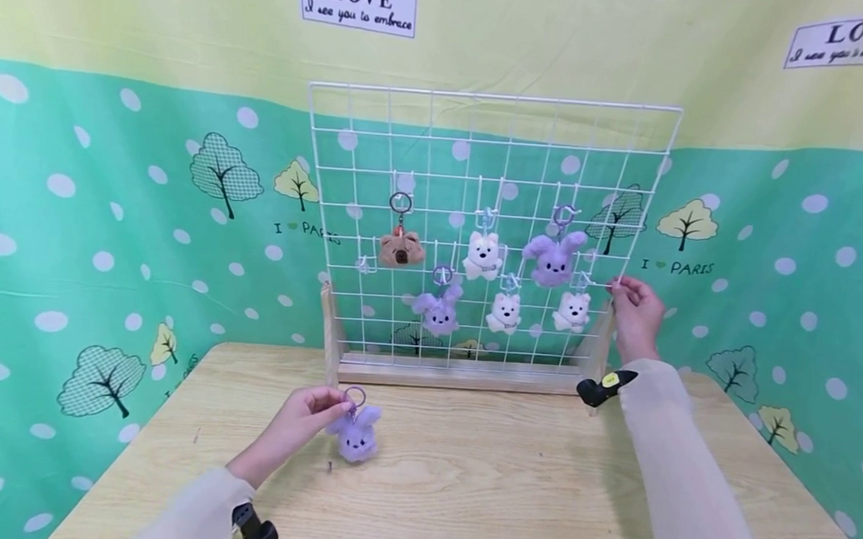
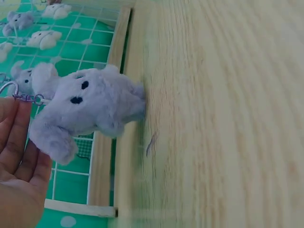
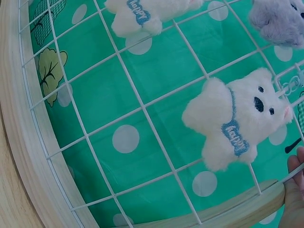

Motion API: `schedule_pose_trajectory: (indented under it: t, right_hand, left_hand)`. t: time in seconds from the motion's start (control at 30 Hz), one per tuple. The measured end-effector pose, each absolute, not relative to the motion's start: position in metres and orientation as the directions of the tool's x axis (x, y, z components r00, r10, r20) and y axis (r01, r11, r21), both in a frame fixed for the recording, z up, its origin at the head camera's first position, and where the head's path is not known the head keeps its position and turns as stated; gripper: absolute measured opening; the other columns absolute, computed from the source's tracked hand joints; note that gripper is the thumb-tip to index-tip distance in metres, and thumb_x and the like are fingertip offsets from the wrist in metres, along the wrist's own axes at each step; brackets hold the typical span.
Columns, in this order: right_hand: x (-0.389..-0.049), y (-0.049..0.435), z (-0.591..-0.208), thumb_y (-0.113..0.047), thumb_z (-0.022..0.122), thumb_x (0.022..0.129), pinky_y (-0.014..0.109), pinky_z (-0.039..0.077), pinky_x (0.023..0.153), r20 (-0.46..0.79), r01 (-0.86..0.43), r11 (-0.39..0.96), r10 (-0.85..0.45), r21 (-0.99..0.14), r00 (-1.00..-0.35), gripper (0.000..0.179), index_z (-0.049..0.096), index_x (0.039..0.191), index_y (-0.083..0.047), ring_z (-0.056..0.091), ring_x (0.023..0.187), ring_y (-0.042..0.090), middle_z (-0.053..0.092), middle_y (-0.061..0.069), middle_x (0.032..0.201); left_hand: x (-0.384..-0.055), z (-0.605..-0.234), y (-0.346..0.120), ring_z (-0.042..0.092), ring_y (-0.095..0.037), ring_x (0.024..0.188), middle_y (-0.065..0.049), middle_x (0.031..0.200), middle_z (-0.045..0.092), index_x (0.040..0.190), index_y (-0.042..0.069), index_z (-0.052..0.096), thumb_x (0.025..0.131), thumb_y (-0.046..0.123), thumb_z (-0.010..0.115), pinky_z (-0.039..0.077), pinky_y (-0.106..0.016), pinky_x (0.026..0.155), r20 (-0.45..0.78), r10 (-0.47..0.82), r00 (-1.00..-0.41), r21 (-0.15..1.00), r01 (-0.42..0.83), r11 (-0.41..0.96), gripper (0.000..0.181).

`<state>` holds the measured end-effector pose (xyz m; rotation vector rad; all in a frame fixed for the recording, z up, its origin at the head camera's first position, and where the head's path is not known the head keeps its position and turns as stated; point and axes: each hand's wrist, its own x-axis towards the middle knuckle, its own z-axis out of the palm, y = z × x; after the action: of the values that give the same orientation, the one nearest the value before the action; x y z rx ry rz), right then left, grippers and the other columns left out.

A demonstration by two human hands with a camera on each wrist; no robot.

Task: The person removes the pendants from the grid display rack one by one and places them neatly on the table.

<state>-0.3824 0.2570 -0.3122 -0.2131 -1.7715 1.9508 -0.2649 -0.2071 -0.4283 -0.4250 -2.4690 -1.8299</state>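
Note:
My left hand [image 1: 308, 415] pinches the ring end of a lilac plush bunny keychain [image 1: 356, 440] low over the table, left of centre. In the left wrist view the bunny [image 2: 90, 99] hangs from a purple ring and chain by my fingertips. My right hand [image 1: 637, 313] grips the right edge of a white wire grid rack [image 1: 489, 96], just above its wooden upright. On the rack's hooks hang a brown bear keychain [image 1: 401, 249], two lilac bunnies, one being the upper right bunny [image 1: 552, 260], and several white bear plushes, such as the lower right white bear [image 1: 572, 311].
A wooden base [image 1: 461, 378] carries the rack at the back of the light wood table [image 1: 461, 489]. An unoccupied hook [image 1: 364, 265] sits at the grid's lower left. Behind hangs a green and yellow curtain [image 1: 141, 224] with dots and trees.

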Motion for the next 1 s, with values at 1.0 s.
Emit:
schedule_pose_trajectory:
  t: [1.0]
  right_hand:
    - [-0.388, 0.260, -0.315, -0.026, 0.056, 0.094, 0.027, 0.042, 0.100, 0.214, -0.220, 0.042, 0.456, -0.975, -0.864, 0.039, 0.053, 0.128, -0.006, 0.056, 0.110, 0.012, 0.061, 0.003, 0.120]
  left_hand:
    - [-0.327, -0.458, -0.193, 0.060, -0.014, 0.080, -0.011, 0.091, 0.070, 0.094, -0.004, 0.067, 0.087, 0.008, 0.066, 0.048, -0.021, 0.067, 0.130, 0.027, -0.991, 0.929, 0.131, 0.346, 0.013]
